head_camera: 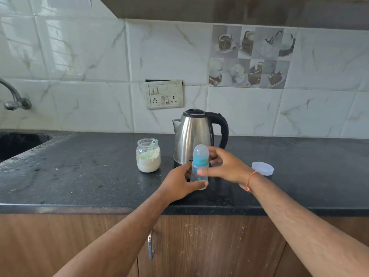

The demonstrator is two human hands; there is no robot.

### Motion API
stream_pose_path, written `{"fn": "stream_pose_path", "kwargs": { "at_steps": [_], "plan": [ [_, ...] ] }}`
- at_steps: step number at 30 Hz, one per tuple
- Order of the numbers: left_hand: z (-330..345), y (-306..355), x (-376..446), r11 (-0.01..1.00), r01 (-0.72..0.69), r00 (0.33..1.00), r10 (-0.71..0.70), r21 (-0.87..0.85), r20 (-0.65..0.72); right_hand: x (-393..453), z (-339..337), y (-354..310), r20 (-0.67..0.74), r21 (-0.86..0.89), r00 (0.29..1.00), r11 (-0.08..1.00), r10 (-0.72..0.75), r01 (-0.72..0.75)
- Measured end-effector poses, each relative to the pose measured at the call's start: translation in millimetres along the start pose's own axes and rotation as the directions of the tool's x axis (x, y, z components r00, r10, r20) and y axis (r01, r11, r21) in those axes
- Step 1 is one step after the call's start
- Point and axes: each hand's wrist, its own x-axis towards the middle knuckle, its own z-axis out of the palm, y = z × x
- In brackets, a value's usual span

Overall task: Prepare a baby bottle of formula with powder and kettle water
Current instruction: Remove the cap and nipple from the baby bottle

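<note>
A clear baby bottle (200,156) with a teal collar and a frosted cap stands upright on the black counter (79,176), right in front of the steel kettle (192,134). My left hand (182,183) wraps the bottle's lower body. My right hand (225,166) grips the bottle around the collar and upper body. An open glass jar (148,155) of whitish powder with a pale green scoop inside stands left of the kettle.
A translucent jar lid (262,168) lies on the counter to the right of my right hand. A sink (18,144) and tap (15,96) sit at the far left. A wall socket plate (163,94) is above the kettle. Wooden cabinet doors are below the counter edge.
</note>
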Motion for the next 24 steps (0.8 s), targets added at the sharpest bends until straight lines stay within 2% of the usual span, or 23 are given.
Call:
{"fn": "stream_pose_path", "kwargs": {
  "at_steps": [2, 3, 8, 13, 24],
  "plan": [
    [0, 0, 0, 1.0, 0.001, 1.0, -0.001, -0.012, 0.004, 3, 0, -3, -0.112, 0.151, 0.993, 0.987, -0.033, 0.05],
    [0, 1, -1, 1.0, 0.004, 1.0, -0.004, -0.018, 0.006, 4, 3, -4, -0.153, 0.17, 0.987, 0.983, -0.044, 0.07],
    [0, 0, -1, 0.999, 0.026, 1.0, -0.025, -0.021, 0.016, 9, 20, 0, -0.325, 0.124, 0.941, 0.982, -0.093, 0.14],
    [-1, -2, 2, 0.998, 0.037, 0.999, -0.036, -0.041, 0.022, 10, 21, 3, -0.357, 0.124, 0.922, 0.971, -0.148, 0.204],
    [-1, 1, 1, 0.999, 0.048, 0.999, -0.048, -0.009, 0.024, 12, 29, 11, -0.371, 0.266, 0.911, 0.918, -0.183, 0.293]
  ]
}}
